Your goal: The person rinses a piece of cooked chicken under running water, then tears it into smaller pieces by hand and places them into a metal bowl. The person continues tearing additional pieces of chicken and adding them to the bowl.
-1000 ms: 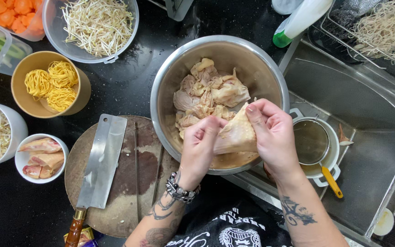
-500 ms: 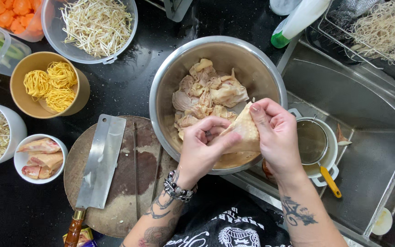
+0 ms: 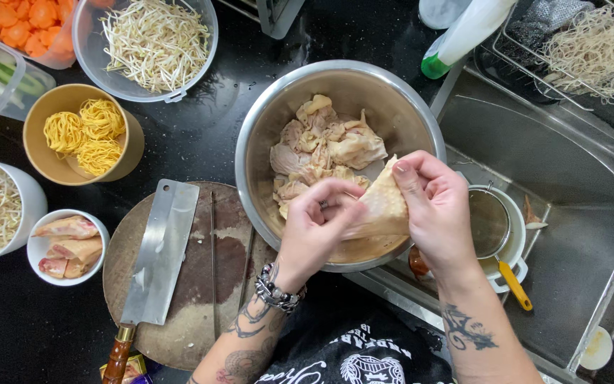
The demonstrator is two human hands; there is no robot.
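Observation:
Both hands work over a large steel bowl [image 3: 261, 128] that holds several pale cooked chicken pieces [image 3: 325, 146]. My right hand [image 3: 435, 210] grips a flat piece of chicken skin [image 3: 385, 206] by its top corner. My left hand [image 3: 318, 227] pinches the same piece from the left, fingers curled against it. The piece is held above the bowl's near rim. A beaded bracelet sits on my left wrist.
A cleaver [image 3: 156, 263] lies on a round wooden board [image 3: 214, 299]. To the left are bowls of yellow noodles [image 3: 83, 131], bean sprouts [image 3: 154, 39], carrots [image 3: 23, 21], and chicken feet [image 3: 65, 245]. A steel sink [image 3: 570, 206] at right holds a strainer [image 3: 492, 224] over a cup.
My hands have closed in together on the skin piece, and it has turned more upright over the bowl's near rim.

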